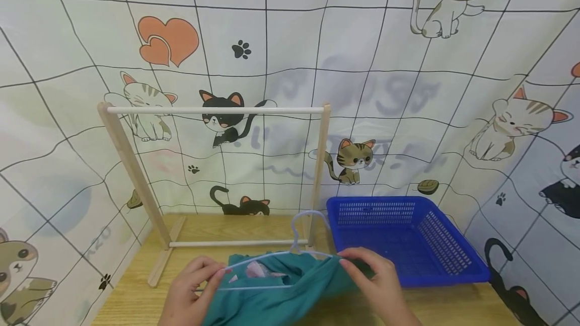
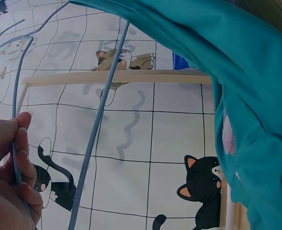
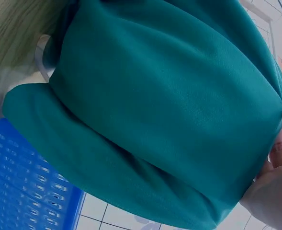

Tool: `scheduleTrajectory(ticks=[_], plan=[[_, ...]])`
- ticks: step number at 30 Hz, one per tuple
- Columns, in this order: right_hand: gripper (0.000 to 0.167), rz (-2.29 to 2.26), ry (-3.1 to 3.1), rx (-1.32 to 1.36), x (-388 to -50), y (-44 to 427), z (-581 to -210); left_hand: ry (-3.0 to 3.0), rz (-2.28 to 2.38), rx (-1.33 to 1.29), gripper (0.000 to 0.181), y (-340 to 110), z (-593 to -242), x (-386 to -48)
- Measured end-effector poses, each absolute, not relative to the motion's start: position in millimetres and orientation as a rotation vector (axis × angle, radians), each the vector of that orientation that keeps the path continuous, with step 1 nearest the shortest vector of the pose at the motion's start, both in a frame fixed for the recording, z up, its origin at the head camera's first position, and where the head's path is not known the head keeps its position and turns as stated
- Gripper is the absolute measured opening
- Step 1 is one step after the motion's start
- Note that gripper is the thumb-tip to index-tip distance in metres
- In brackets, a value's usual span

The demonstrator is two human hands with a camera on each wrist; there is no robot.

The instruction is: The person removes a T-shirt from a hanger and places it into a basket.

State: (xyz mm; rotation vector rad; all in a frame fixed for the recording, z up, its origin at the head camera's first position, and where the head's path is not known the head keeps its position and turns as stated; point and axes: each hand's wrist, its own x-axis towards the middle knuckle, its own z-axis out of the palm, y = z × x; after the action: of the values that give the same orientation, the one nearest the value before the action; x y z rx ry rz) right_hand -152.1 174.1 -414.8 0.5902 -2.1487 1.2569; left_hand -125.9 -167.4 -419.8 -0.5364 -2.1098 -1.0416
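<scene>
A light blue hanger [image 1: 295, 245] is held up between both hands in the head view, its hook upward. The left hand [image 1: 192, 291] pinches the hanger's left end; in the left wrist view that hand [image 2: 9, 167] has its fingers curled round the hanger [image 2: 90, 143]. Teal cloth [image 1: 281, 306] with a pink and white print hangs over the hanger's right part and below it. The right hand [image 1: 378, 283] pinches the cloth at the hanger's right end. In the right wrist view the teal cloth [image 3: 169, 105] spreads wide, gripped at its edge by the right hand [image 3: 275, 172].
Behind the hands a wooden rack [image 1: 217, 110] with a white top bar stands on the wooden table [image 1: 136, 286]. A blue plastic basket [image 1: 408, 280] sits at the right, close to the right hand. A cloth backdrop [image 1: 290, 39] with printed cats hangs behind.
</scene>
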Motion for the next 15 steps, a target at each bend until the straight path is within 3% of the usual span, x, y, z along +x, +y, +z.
scheduleTrajectory(ticks=[15], plan=[[0.032,1.199,-2.137,0.589,-152.3,183.1,-413.0,-2.1,-1.071,-0.494,0.029,-174.4,-416.8,-125.9]])
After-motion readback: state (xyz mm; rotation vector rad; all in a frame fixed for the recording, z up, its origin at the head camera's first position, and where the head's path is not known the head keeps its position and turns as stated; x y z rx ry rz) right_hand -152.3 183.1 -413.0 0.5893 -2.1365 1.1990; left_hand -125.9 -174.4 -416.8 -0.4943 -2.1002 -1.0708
